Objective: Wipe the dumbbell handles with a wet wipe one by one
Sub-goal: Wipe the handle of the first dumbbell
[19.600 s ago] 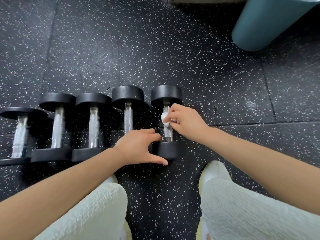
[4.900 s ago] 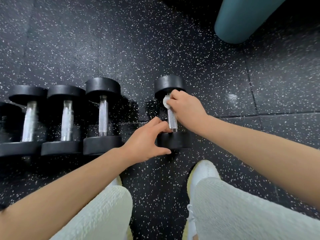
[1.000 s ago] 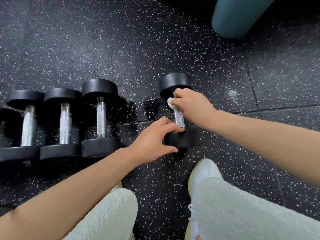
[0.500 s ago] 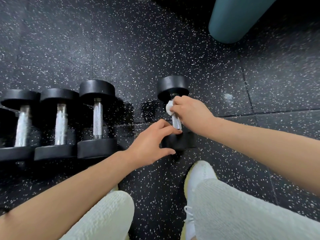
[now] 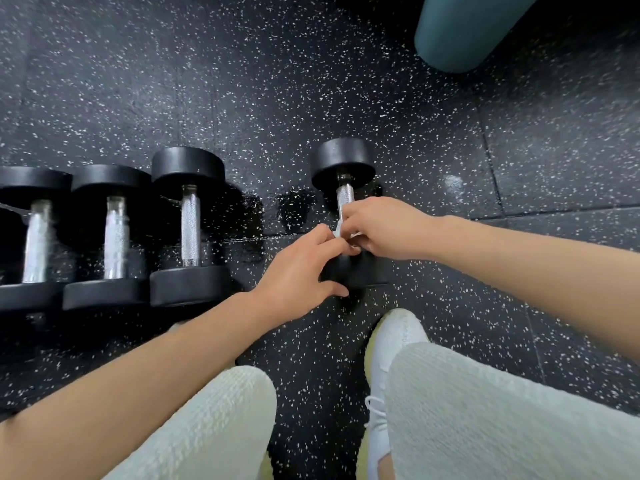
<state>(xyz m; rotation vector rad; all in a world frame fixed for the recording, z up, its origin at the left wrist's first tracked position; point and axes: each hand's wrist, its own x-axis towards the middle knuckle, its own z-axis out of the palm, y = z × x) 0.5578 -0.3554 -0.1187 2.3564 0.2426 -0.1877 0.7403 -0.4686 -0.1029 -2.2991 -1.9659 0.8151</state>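
Observation:
A black dumbbell (image 5: 343, 164) with a knurled steel handle lies apart on the speckled floor, right of the row. My right hand (image 5: 384, 228) grips a white wet wipe (image 5: 338, 227) wrapped round the near end of that handle. My left hand (image 5: 300, 268) grips the dumbbell's near black head, thumb below, fingertips touching the wipe. Most of the near head is hidden by both hands. Three more dumbbells lie side by side at the left, the nearest one (image 5: 189, 223) a hand's width away.
A teal padded cylinder (image 5: 464, 29) stands at the top right. My white shoe (image 5: 394, 337) and both knees in pale trousers fill the bottom. Floor tile seams run right of the dumbbell, where a damp shiny patch (image 5: 453, 183) shows.
My right hand has slid the wipe down the handle from the far head to the near end, baring the upper handle. My left hand stays on the near head.

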